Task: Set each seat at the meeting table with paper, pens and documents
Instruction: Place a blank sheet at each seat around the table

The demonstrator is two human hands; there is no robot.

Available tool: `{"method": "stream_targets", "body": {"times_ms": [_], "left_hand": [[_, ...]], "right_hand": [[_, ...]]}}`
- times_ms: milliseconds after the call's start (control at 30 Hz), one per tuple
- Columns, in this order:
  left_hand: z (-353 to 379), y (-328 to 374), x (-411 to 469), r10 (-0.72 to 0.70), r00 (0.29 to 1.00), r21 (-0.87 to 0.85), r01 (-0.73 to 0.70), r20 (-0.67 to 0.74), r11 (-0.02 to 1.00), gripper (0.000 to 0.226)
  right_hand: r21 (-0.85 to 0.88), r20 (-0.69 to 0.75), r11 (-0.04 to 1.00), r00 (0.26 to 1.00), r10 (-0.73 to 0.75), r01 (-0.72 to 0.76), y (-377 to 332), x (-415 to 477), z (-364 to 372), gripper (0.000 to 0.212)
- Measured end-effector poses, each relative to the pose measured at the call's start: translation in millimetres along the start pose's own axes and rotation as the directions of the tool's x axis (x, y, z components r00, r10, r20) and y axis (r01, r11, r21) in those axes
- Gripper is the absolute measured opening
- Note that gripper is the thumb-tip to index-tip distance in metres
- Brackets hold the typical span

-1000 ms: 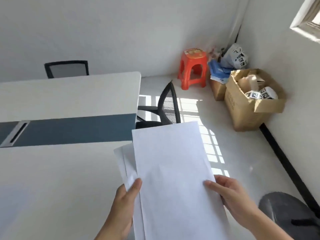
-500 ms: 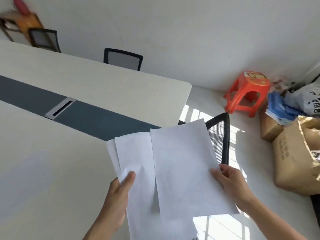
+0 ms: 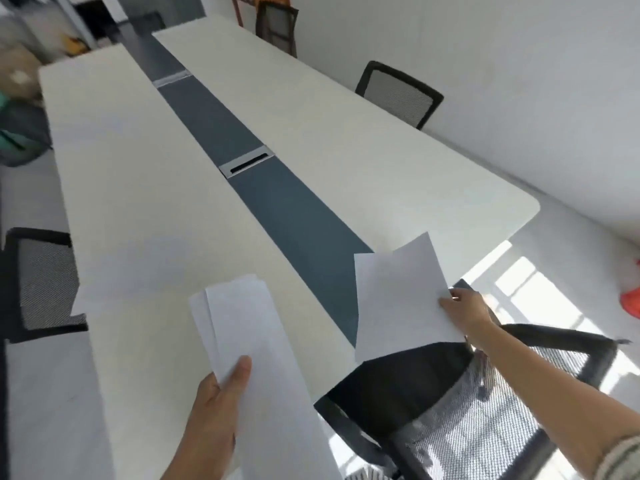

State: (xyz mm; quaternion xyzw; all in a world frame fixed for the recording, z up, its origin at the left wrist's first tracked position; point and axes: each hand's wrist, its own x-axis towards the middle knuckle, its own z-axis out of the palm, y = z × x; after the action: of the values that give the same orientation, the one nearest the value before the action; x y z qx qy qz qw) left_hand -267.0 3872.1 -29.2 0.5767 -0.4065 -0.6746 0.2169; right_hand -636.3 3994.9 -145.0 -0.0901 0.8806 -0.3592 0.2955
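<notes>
Around the long white meeting table point(image 3: 138, 202)
The stack of white sheets point(image 3: 256, 341) hangs over its near left half, the single white sheet point(image 3: 398, 299) over its near edge; a black mesh chair point(image 3: 467, 417) stands at that edge, a second chair point(image 3: 38, 282) at the left side, a third chair point(image 3: 398, 93) at the right.

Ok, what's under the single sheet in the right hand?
The single sheet, pinched by the right hand, is over the end of the table. The dark centre strip runs under it and the black mesh chair shows below. The table edge beneath is covered.
</notes>
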Motion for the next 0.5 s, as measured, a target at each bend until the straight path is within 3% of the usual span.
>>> {"method": "stream_targets", "body": {"times_ms": [300, 500], "left_hand": [[59.8, -20.0, -46.2, -0.039, 0.976, -0.091, 0.020, -0.214, 0.996, 0.018], [65.3, -28.3, -79.1, -0.042, 0.951, -0.174, -0.013, -0.308, 0.985, 0.017]], "right_hand": [[-0.221, 0.096, 0.974, 0.995, -0.032, 0.053, -15.5, 107.0, 10.2, 0.022], [-0.212, 0.106, 0.977, 0.994, -0.008, 0.031, -16.6, 120.3, 17.6, 0.035]]}}
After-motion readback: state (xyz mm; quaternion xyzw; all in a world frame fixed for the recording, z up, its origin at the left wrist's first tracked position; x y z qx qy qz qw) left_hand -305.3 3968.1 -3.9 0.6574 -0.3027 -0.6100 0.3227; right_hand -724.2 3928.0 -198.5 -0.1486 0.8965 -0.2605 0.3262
